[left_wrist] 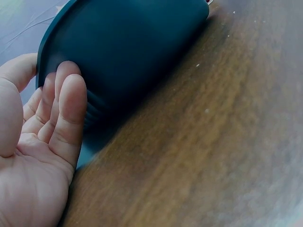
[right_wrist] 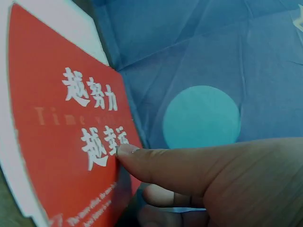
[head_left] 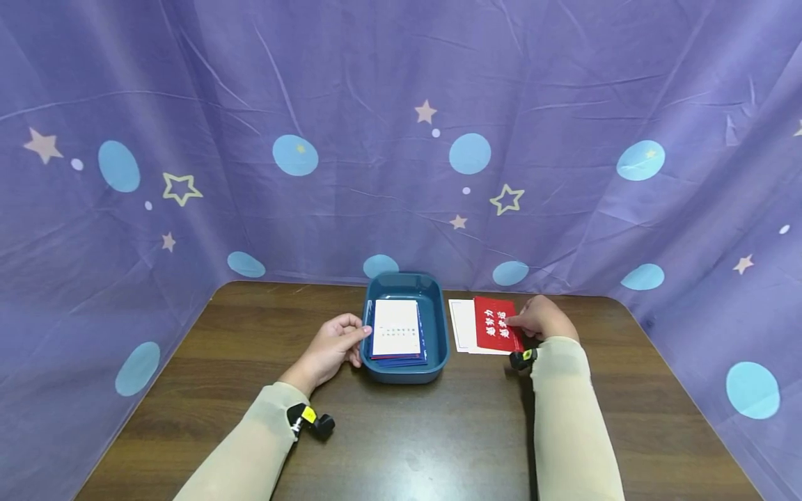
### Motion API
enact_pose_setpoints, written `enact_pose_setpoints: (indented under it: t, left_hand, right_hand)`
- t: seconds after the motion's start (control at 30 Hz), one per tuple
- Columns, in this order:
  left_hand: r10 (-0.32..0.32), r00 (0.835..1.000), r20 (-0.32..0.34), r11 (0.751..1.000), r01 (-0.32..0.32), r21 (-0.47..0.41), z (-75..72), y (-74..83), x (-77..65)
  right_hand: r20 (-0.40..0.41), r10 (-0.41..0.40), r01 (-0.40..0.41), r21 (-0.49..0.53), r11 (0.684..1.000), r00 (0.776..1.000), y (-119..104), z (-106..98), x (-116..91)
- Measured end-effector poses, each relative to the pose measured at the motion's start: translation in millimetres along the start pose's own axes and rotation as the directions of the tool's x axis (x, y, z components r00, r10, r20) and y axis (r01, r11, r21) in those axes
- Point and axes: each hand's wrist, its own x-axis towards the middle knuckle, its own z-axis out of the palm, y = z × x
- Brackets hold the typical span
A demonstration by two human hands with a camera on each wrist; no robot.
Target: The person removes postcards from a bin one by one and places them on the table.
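Observation:
My left hand (head_left: 332, 348) holds the left rim of a dark teal plastic bin (head_left: 404, 378), thumb at the rim and fingers against the outer wall (left_wrist: 128, 42). Inside the bin lies a stack of cards, topped by a white card (head_left: 396, 321) with small blue print; blue and red edges show beneath it. To the right of the bin, my right hand (head_left: 544, 319) pinches a red card (head_left: 490, 334) with white Chinese lettering, thumb on its face and the other fingers partly hidden behind its edge. Under the red card a white card (head_left: 462, 325) sticks out on the left.
Everything stands on a brown wood-grain table (head_left: 401, 445), near its back edge. A purple curtain (head_left: 376, 90) with stars and blue dots hangs right behind and at both sides.

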Motion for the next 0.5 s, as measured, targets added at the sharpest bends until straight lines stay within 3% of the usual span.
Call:
enact_pose_setpoints:
  t: [0.17,0.27,0.37,0.5]
  left_hand:
    - [0.01,1.0,-0.01,1.0,-0.01,-0.003,-4.4,0.1,-1.5]
    - [0.018,1.0,-0.005,1.0,-0.018,-0.001,-4.9,-1.0,-0.9]
    - [0.018,1.0,0.005,1.0,-0.018,-0.001,-2.7,-1.9,0.3]
    - [0.013,1.0,-0.007,1.0,-0.013,0.003,-0.3,-2.0,0.7]
  right_hand:
    - [0.002,-0.055,0.055,0.076,0.996,0.998,-7.8,-10.5,-5.4]
    - [-0.022,-0.137,0.139,0.201,0.97,0.99,-17.7,-17.5,-12.4]
    - [-0.056,-0.239,0.245,0.263,0.933,0.969,-29.4,-22.8,-20.7]
    - [-0.115,-0.37,0.385,0.171,0.907,0.922,-51.1,-22.1,-30.9]
